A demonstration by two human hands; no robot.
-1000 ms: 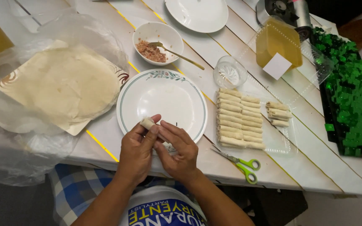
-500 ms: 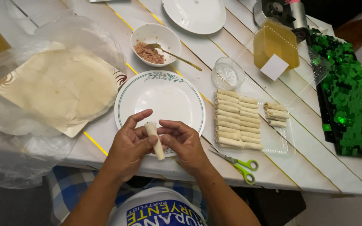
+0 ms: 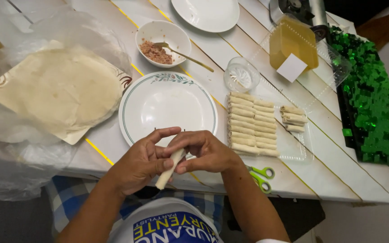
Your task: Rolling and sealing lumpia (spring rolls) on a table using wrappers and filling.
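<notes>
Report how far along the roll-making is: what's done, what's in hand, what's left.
Done: two rows of finished rolls lie on the clear tray, with a few more beside them. In hand: the left hand and right hand pinch one roll in front of the bare plate. Left: a stack of wrappers and filling in the bowl.

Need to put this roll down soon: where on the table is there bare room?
The big plate before the hands is bare. Bare table also lies between the meat bowl and the top plate, and right of the scissors. The clear tray of rolls is crowded; the wrappers cover the left side.
</notes>
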